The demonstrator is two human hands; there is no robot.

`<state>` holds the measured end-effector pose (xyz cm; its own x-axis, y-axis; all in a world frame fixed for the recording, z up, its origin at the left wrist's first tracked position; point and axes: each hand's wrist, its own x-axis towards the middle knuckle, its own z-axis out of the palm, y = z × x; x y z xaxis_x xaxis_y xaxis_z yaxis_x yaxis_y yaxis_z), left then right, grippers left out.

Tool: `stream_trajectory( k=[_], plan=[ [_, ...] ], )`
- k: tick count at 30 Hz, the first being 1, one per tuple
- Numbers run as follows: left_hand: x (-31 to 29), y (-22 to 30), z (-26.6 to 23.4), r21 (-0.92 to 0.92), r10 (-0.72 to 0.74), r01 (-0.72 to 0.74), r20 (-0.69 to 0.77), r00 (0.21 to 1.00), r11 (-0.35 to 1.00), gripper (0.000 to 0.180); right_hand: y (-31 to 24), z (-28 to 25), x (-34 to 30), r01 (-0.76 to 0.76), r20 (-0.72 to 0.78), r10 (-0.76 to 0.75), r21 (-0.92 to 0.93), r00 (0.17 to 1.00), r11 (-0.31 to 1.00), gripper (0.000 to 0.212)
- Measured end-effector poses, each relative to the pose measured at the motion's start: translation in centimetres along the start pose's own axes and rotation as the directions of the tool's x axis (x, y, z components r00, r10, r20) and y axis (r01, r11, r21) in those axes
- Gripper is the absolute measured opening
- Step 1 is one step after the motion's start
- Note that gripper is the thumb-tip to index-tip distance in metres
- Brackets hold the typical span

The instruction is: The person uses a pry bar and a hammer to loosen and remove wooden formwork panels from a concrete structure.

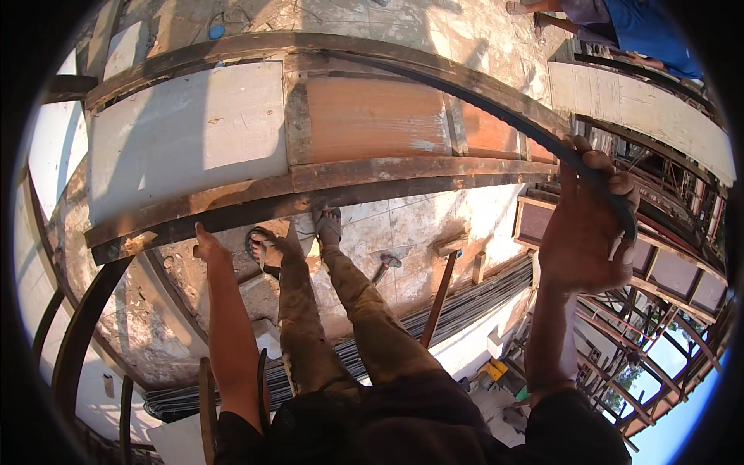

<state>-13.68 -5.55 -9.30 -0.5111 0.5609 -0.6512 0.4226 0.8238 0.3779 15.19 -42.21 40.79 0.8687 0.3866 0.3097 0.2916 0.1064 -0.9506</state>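
Note:
A long wooden frame (341, 177) with panels lies across the scene in front of me. One panel is pale grey (186, 128), and orange-brown panels (372, 118) fill the part to its right. My right hand (585, 225) is closed around the near end of a long dark bar (473, 97). The bar slants away to the far left, and its thin far end lies by the frame's far rail. One of its edges looks ridged. At the frame's near left rail, my left hand (209, 244) grips the wood with one digit up against its side; the other fingers are mostly hidden.
A hammer (386, 267) lies on the tiled floor beside my sandalled feet. A bundle of dark rods (457, 302) runs behind my legs. Wooden frames (651, 263) are stacked at the right. Another person (620, 31) in blue stands at the far right.

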Motion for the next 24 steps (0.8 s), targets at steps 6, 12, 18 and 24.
stream_trajectory(
  k=[6,12,18,24],
  plan=[
    [-29.8,2.9,-4.5,0.016,0.018,-0.134,0.969,0.248,0.991,0.078,-3.8,3.9,-15.6,-0.539,-0.036,0.544,-0.209,0.838,0.816,0.070],
    [-42.7,2.1,-5.9,0.324,-0.324,-0.021,0.946,-0.021,0.946,0.058,-4.3,7.4,-18.0,-0.685,0.206,0.739,-0.280,0.642,0.673,0.064],
    [-40.1,-3.0,-6.0,0.341,-0.320,-0.053,0.917,0.237,0.938,0.032,-2.4,5.5,-19.3,-0.861,0.303,0.866,-0.202,0.398,0.467,0.046],
    [-33.4,-10.2,-5.2,0.200,0.000,-0.480,0.923,0.384,0.854,0.034,17.8,6.9,-20.4,-0.827,-0.221,0.843,-0.423,0.491,0.371,0.072]
  ],
)
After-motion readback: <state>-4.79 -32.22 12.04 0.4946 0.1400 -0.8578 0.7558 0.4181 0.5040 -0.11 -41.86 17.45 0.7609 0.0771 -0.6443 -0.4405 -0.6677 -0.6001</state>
